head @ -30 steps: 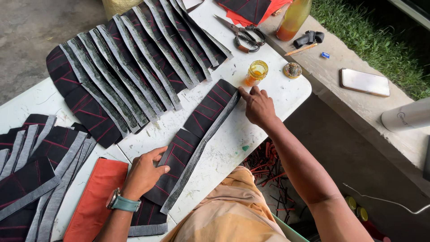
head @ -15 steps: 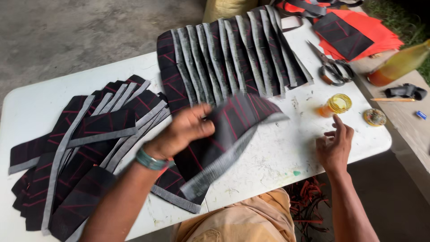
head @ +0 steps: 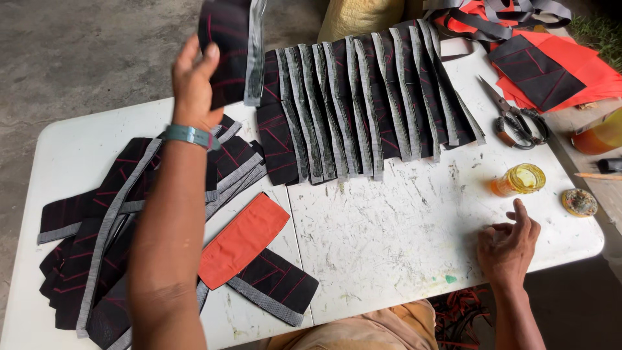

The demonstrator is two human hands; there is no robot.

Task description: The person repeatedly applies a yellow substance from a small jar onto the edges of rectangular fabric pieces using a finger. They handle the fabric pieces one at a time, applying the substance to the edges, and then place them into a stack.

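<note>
My left hand (head: 193, 84) is raised above the far left of the white table (head: 389, 240) and grips a black fabric piece (head: 228, 45) with red lines and a grey edge band. Just right of it, a row of several like pieces (head: 363, 104) lies overlapped along the table's far side. My right hand (head: 508, 246) rests on the table near the front right edge, fingers loosely apart, holding nothing. A small yellow jar (head: 519, 179) stands just beyond that hand.
A loose pile of black pieces (head: 110, 227) covers the table's left side, with an orange-backed piece (head: 243, 238) in front. Scissors (head: 518, 120) lie at the far right, near orange fabric (head: 570, 65). A round lid (head: 578, 202) sits by the right edge.
My left hand has lifted the black piece off the table's middle and carried it up toward the far left. My right hand has let go and settled on the table.
</note>
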